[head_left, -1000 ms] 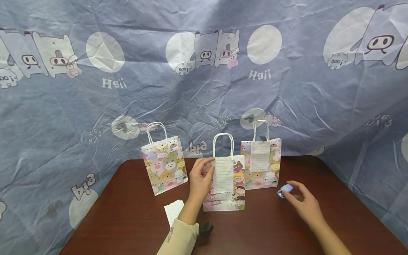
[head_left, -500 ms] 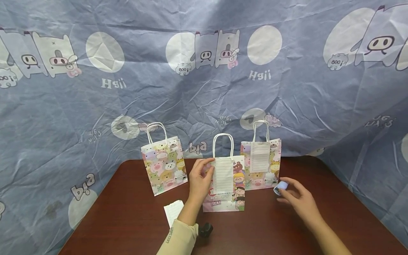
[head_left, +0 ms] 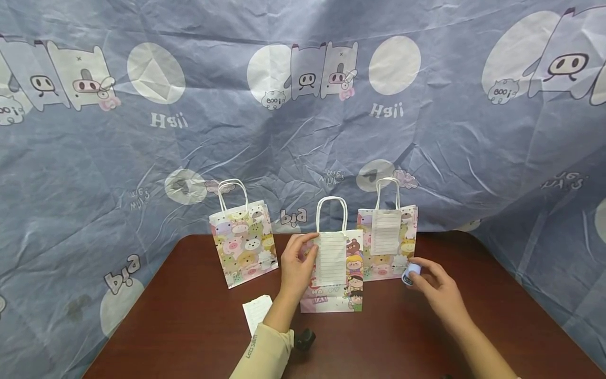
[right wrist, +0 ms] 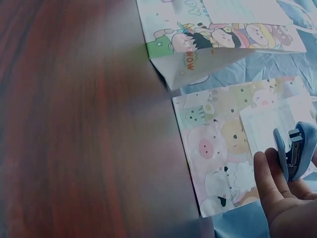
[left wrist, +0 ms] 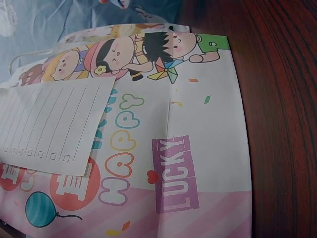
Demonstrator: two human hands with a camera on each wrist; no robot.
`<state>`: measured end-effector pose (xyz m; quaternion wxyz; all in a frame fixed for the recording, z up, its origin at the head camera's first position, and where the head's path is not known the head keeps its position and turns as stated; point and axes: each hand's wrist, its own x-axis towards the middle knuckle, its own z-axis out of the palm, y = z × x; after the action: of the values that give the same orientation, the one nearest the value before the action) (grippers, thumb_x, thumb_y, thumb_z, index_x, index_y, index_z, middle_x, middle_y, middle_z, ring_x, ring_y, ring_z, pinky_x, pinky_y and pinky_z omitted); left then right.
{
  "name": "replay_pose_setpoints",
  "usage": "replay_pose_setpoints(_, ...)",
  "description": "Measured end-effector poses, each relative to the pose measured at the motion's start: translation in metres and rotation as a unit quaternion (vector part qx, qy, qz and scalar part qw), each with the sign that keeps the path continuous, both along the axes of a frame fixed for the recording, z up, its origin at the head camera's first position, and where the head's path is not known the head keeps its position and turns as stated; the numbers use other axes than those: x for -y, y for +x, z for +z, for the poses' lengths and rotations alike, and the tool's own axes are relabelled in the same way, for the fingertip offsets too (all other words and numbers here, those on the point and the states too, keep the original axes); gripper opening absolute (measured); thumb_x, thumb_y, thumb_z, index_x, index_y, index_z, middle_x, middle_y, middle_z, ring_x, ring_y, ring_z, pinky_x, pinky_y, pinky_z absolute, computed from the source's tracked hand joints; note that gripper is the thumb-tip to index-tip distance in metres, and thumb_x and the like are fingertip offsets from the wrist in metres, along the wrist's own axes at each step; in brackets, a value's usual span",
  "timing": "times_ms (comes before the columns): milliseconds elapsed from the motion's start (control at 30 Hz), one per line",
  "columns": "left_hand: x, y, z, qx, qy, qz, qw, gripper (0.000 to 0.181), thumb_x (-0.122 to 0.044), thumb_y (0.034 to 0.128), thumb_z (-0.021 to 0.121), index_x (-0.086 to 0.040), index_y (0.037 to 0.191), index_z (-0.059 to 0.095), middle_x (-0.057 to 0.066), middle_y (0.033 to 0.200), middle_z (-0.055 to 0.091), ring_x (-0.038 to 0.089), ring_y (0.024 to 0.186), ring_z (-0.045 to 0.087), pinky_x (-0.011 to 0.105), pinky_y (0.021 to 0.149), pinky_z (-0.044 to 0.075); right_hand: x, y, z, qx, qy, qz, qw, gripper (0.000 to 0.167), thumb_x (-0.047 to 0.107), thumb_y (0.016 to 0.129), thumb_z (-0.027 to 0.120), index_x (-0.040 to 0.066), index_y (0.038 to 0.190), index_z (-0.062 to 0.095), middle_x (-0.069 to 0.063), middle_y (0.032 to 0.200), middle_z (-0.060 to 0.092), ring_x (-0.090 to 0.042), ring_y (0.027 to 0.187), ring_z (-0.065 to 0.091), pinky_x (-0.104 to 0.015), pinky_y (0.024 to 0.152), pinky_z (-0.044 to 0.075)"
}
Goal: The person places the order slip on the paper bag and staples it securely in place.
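Note:
In the head view a white paper bag (head_left: 355, 273) with cartoon figures stands upright at the middle of the table. A lined paper slip (head_left: 331, 259) lies flat against its front, below the handle. My left hand (head_left: 296, 260) pinches the slip and the bag's upper left edge between thumb and fingers. To the right, my right hand (head_left: 437, 289) holds a small blue stapler (head_left: 411, 274), whose parted arms show in the right wrist view. Behind it stands an animal-print bag (head_left: 408, 247) bearing another lined slip (head_left: 385, 233).
Another animal-print bag (head_left: 243, 245) stands at the back left, turned at an angle. A loose lined slip (head_left: 257, 311) lies on the dark red-brown table (head_left: 180, 316), partly behind my left forearm. A patterned blue-grey cloth (head_left: 303, 142) hangs behind the table.
My right hand has moved left with the stapler, towards the middle bag, and the stapler has turned in the fingers. The left hand keeps its hold on the slip and bag.

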<state>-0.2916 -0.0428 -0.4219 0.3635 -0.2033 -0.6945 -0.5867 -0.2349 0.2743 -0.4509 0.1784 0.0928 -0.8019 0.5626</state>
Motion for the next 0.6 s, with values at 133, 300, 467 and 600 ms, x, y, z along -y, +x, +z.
replay_pose_setpoints(133, 0.001, -0.001, -0.001, -0.003, -0.005, -0.002, 1.0000, 0.032, 0.001, 0.0865, 0.072, -0.019, 0.111, 0.074, 0.002, 0.099, 0.066, 0.018, 0.076, 0.052, 0.024, 0.060, 0.044, 0.003, 0.000, 0.004, -0.010, 0.017, -0.027, 0.9994, 0.038, 0.021, 0.101, 0.060, 0.004, 0.135, 0.057, 0.011, 0.118, 0.051, 0.005, 0.092, 0.064, -0.017, 0.075, 0.056)
replay_pose_setpoints(300, 0.001, 0.000, 0.000, 0.002, -0.003, -0.005, 1.0000, 0.031, 0.001, 0.0869, 0.072, -0.019, 0.111, 0.074, 0.002, 0.100, 0.066, 0.018, 0.076, 0.052, 0.024, 0.060, 0.043, 0.007, -0.001, 0.008, -0.026, 0.030, -0.046, 0.9982, 0.036, 0.020, 0.099, 0.063, 0.006, 0.133, 0.062, 0.012, 0.133, 0.051, 0.005, 0.094, 0.063, -0.016, 0.076, 0.054)
replay_pose_setpoints(467, 0.000, 0.001, -0.001, 0.004, -0.002, 0.000, 1.0000, 0.031, 0.001, 0.0864, 0.072, -0.017, 0.111, 0.074, 0.002, 0.100, 0.067, 0.018, 0.075, 0.051, 0.021, 0.061, 0.042, 0.010, 0.001, 0.011, -0.010, 0.012, -0.039, 0.9991, 0.041, 0.021, 0.098, 0.064, 0.006, 0.136, 0.060, 0.022, 0.112, 0.063, 0.005, 0.092, 0.064, -0.015, 0.075, 0.052)
replay_pose_setpoints(600, -0.003, 0.001, 0.000, 0.010, 0.005, 0.000, 0.9999, 0.030, 0.003, 0.0857, 0.072, -0.014, 0.110, 0.074, 0.005, 0.100, 0.067, 0.022, 0.076, 0.051, 0.028, 0.060, 0.043, 0.012, 0.000, 0.014, -0.006, -0.002, -0.027, 0.9996, 0.045, 0.019, 0.098, 0.064, 0.007, 0.140, 0.056, 0.021, 0.105, 0.066, 0.004, 0.093, 0.063, -0.014, 0.076, 0.052)
